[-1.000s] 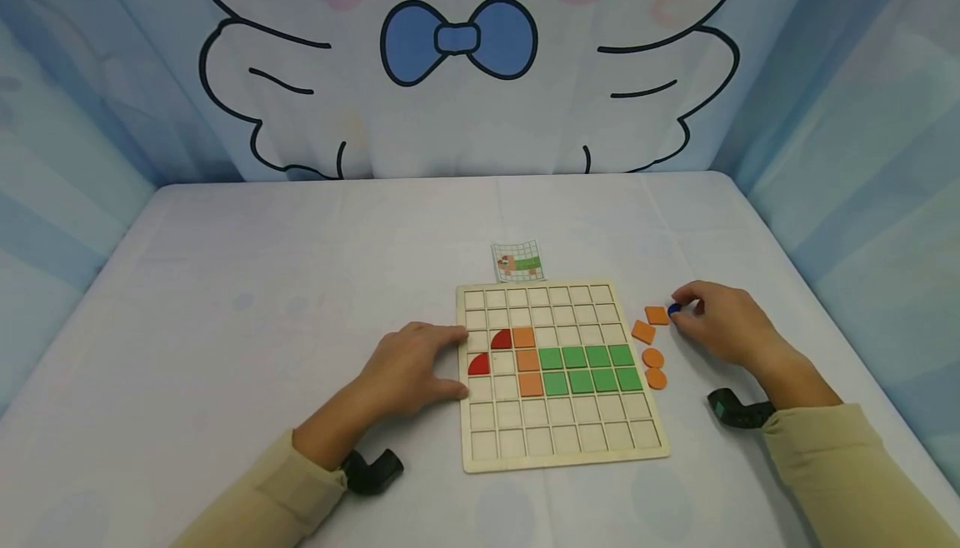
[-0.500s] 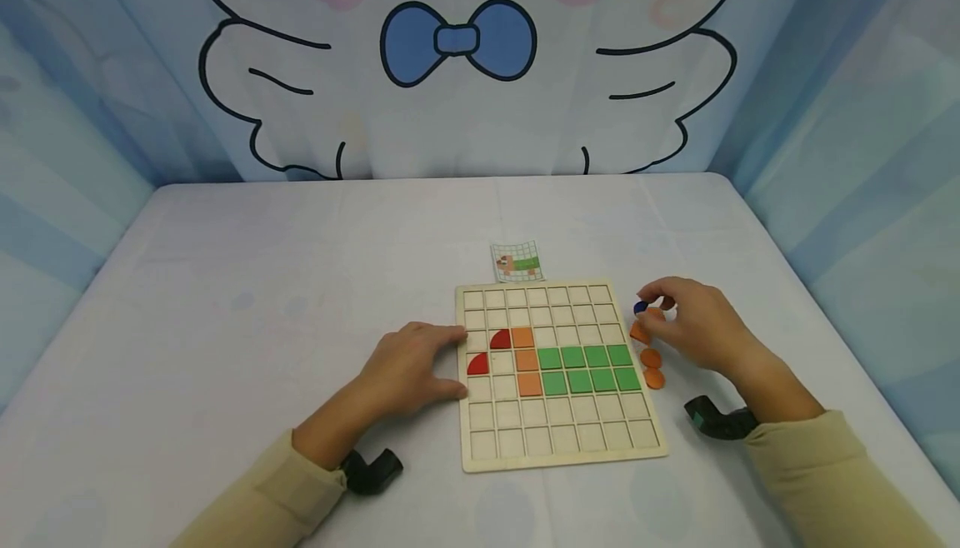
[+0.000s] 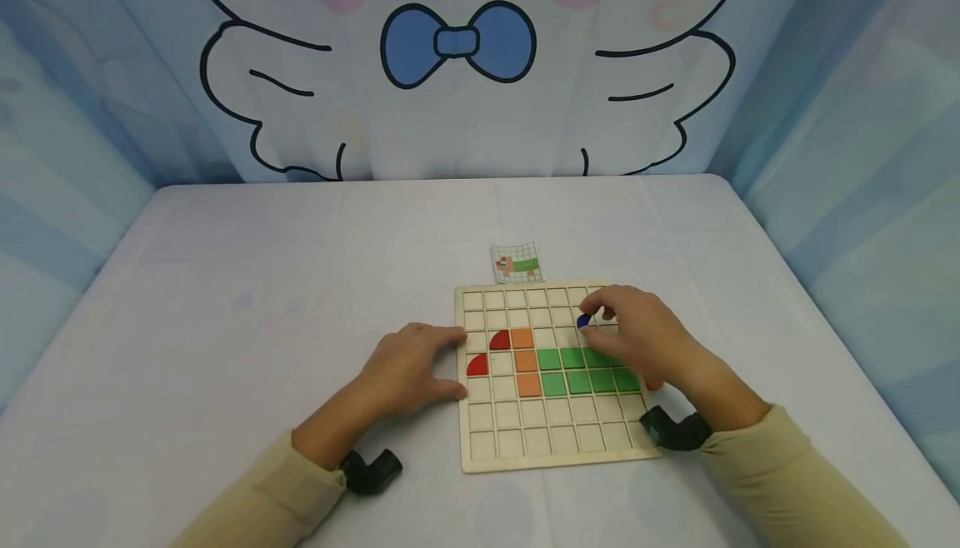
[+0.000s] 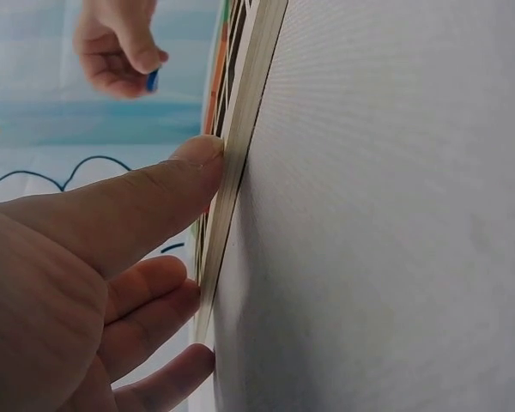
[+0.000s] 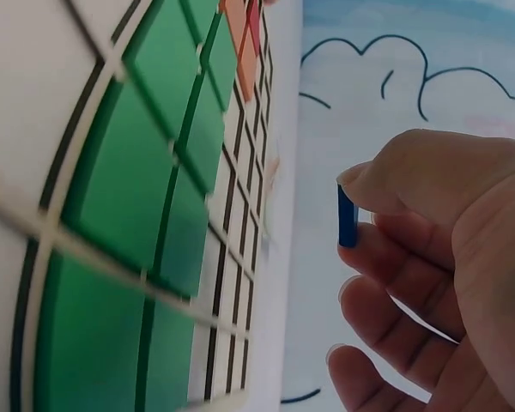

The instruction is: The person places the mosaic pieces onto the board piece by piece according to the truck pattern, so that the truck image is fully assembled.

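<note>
Your right hand (image 3: pixel 648 331) has the little blue piece (image 3: pixel 583 321) pinched above the board's (image 3: pixel 562 440) far right part; the red quarters (image 3: pixel 500 339) sit left and slightly nearer. Left hand's (image 3: pixel 408 369) spread, touching the left edge (decent brace imo). Orange bit (image 3: pixel 654 383) on the right's mostly blocked, blue outline's unclear.

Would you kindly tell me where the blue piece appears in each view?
Head: blue piece right of centre, in the right hand.
Left wrist: blue piece upper left, in that hand.
Right wrist: blue piece just right of centre.
Shared landmark: the board, in all three.
</note>
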The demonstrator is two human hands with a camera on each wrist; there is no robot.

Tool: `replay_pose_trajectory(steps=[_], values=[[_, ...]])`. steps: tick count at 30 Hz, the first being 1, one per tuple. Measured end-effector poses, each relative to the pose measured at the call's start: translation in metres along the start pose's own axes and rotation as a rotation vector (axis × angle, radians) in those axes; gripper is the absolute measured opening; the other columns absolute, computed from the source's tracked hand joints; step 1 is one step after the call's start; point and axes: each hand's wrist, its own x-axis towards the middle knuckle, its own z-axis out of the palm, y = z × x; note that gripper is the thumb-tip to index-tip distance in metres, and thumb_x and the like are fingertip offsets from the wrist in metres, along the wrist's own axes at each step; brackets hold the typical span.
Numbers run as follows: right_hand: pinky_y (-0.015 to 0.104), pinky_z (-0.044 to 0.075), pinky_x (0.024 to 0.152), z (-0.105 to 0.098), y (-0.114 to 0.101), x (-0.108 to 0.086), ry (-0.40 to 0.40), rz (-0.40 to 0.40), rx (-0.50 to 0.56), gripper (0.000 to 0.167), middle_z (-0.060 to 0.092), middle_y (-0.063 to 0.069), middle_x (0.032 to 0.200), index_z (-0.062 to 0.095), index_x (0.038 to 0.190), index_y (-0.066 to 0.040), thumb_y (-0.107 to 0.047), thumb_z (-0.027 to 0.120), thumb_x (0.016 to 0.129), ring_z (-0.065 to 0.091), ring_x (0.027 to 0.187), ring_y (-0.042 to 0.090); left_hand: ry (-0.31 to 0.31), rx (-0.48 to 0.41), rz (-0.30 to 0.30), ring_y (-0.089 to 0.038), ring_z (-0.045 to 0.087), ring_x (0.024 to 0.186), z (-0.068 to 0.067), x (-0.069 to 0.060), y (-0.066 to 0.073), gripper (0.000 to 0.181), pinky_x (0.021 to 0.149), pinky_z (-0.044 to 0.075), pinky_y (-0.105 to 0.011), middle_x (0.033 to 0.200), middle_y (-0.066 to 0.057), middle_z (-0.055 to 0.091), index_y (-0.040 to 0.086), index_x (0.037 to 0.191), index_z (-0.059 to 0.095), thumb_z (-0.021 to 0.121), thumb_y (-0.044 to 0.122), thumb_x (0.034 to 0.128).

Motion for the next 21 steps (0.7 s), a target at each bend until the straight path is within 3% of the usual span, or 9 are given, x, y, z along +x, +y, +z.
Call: replay_pose_trajectory(steps=[13,21], values=[[0.037,0.048,0.076,0.022,-0.031,0.010,-0.064,-0.090,0.097,0.017,0.067,-0.001,0.102,0.068,0.107,-0.006,-0.014,0.069,0.092,0.057,0.090,0.020,0.001,-0.004,0.007,-0.028,0.051,0.128,0.000,0.000,-0.001,0.070,0.102,0.041,-0.049,0.135,-0.001,0.062,0.015,0.138,0.061,0.088,0.034,0.0764],[0.035,0.049,0.076,0.036,-0.044,0.015,-0.078,-0.145,0.092,0.016,0.066,-0.004,0.098,0.069,0.104,-0.008,-0.015,0.070,0.090,0.058,0.086,0.017,-0.001,-0.011,0.001,-0.027,0.051,0.127,-0.001,0.000,0.000,0.069,0.103,0.041,-0.049,0.134,-0.002,0.062,0.015,0.137,0.062,0.089,0.034,0.0761]])
